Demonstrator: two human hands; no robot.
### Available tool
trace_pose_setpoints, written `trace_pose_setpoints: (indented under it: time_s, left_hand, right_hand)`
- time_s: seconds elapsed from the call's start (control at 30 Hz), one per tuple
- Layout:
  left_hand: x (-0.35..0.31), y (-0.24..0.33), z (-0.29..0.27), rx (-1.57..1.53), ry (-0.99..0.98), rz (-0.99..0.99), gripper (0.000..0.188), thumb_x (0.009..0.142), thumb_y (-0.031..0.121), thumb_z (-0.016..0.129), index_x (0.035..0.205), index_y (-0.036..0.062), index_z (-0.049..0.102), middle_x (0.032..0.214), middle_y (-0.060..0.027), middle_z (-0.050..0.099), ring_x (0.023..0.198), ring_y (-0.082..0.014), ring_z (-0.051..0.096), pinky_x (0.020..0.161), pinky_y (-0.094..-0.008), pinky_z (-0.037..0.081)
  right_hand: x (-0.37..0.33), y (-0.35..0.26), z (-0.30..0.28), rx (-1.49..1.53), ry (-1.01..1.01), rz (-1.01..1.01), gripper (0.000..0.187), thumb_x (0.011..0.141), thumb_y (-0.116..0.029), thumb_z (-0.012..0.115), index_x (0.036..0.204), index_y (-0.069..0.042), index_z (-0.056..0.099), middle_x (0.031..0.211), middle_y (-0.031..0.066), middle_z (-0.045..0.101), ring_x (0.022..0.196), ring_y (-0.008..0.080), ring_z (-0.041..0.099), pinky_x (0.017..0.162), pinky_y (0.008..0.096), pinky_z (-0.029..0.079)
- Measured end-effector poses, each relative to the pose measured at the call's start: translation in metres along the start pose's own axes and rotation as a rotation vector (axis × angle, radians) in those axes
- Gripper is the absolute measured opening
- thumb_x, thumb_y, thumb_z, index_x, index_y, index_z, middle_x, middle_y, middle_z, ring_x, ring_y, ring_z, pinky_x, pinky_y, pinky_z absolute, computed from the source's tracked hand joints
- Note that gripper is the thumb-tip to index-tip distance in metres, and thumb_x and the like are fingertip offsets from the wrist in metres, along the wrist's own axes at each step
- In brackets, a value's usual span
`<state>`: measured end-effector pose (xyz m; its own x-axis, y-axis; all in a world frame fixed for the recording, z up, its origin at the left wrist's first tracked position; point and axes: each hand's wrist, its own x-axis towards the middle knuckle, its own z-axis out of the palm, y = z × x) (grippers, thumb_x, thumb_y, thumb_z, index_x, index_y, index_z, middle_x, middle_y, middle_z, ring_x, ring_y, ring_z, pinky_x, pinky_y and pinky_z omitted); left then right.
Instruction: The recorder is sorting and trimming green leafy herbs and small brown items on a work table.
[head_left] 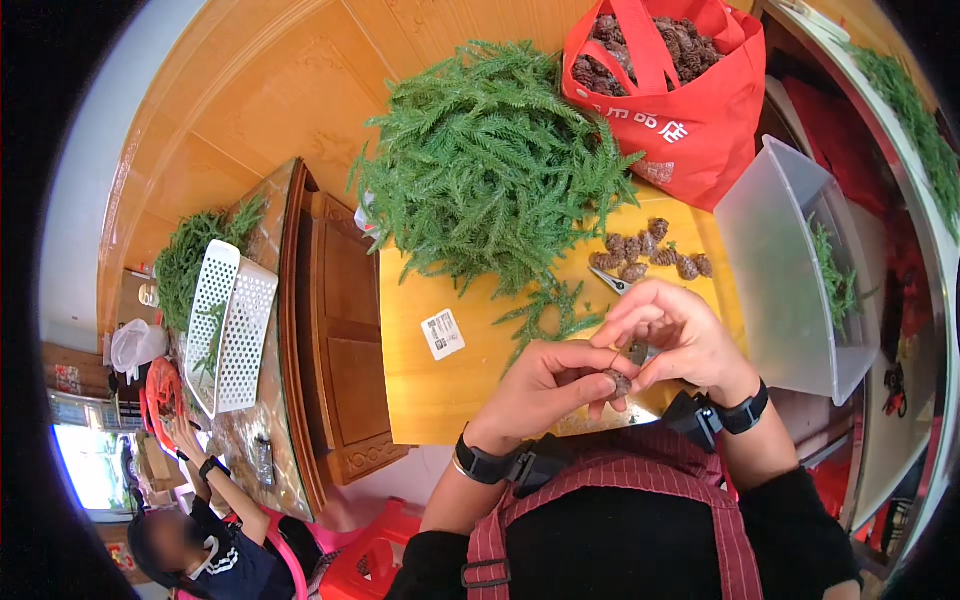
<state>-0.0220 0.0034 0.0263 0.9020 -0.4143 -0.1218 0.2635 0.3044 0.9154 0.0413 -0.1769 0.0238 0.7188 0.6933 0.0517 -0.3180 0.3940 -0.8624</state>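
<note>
Close to the front edge of the yellow table [430, 390], my left hand [545, 385] pinches a small brown pine cone [619, 383] between thumb and fingers. My right hand [685, 335] meets it from the other side, fingers closed at the cone's upper end. A thin strand seems to run between the fingertips, but what the right fingers grip is too small to make out. Just beyond the hands lies a pointed metal tool [610, 281], partly covered by the right hand. Several loose pine cones [660, 256] and a green artificial sprig [550, 310] rest past it.
A big heap of green artificial branches [490, 170] covers the table's far side. Beside it stands a red bag [690, 130] full of pine cones. A clear plastic bin [790, 290] is at right. Leftward, another person [215, 540] sits by a table with a white basket [240, 320].
</note>
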Motion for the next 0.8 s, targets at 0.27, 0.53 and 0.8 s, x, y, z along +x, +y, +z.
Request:
trace_pose_setpoints:
  time_s: [0.27, 0.53, 0.8]
  left_hand:
    - [-0.0024, -0.0026, -0.0046, 0.006, -0.047, 0.009, 0.018, 0.086, 0.007, 0.056, 0.102, -0.0015, 0.061, 0.083, -0.0044, 0.063, 0.074, -0.008, 0.059, 0.06, -0.019, 0.045]
    - [-0.0016, -0.0053, -0.0011, 0.019, 0.01, 0.027, 0.015, 0.086, 0.007, 0.057, 0.098, -0.0011, 0.061, 0.085, -0.0035, 0.062, 0.074, -0.0074, 0.058, 0.061, -0.019, 0.044]
    - [-0.0017, -0.0073, -0.0054, 0.065, 0.018, -0.006, 0.017, 0.085, 0.006, 0.058, 0.1, -0.0024, 0.059, 0.086, -0.0039, 0.062, 0.076, -0.0083, 0.06, 0.062, -0.0197, 0.045]
  right_hand:
    - [0.0046, -0.0004, -0.0037, -0.317, -0.098, -0.123, 0.02, 0.062, -0.008, 0.077, 0.074, 0.0, 0.065, 0.087, 0.0101, 0.063, 0.085, 0.023, 0.059, 0.076, 0.0339, 0.046]
    - [0.0015, 0.0057, -0.0012, -0.329, -0.006, -0.188, 0.014, 0.063, -0.003, 0.076, 0.068, -0.003, 0.062, 0.078, 0.0071, 0.062, 0.079, 0.0207, 0.059, 0.072, 0.0324, 0.047]
    - [-0.001, 0.0056, -0.0023, -0.525, -0.007, -0.298, 0.009, 0.07, -0.001, 0.069, 0.074, -0.002, 0.061, 0.081, 0.0084, 0.062, 0.081, 0.0188, 0.059, 0.076, 0.0307, 0.046]
